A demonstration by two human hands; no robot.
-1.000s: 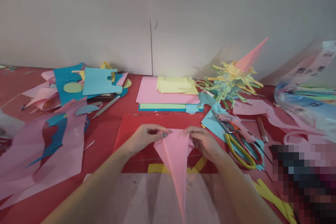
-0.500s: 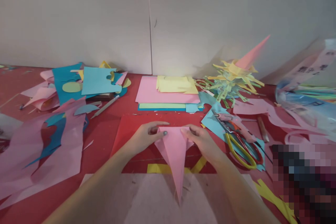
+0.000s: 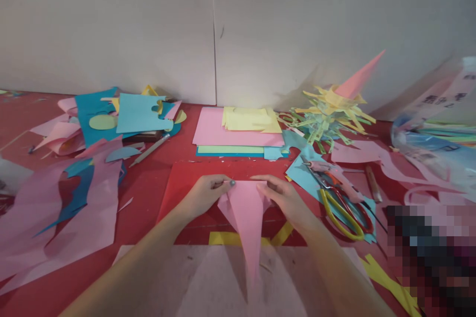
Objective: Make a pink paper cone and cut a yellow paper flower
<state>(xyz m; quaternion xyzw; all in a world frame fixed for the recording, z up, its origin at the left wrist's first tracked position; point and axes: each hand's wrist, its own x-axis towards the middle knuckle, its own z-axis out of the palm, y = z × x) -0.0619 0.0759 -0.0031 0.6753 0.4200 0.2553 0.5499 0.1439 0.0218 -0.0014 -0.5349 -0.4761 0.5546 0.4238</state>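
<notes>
Folded pink paper [image 3: 248,213], between left hand [image 3: 206,193] and right hand [image 3: 285,198], both pinching top corners

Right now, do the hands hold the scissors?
No, the scissors lie partly on blue paper, while the left hand and the right hand hold pink paper.

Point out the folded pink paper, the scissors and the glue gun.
Folded pink paper [image 3: 250,218], head view: middle of its face.
Scissors [image 3: 326,208], head view: the yellow handle.
Glue gun [image 3: 346,184], head view: the pink handle.
</notes>
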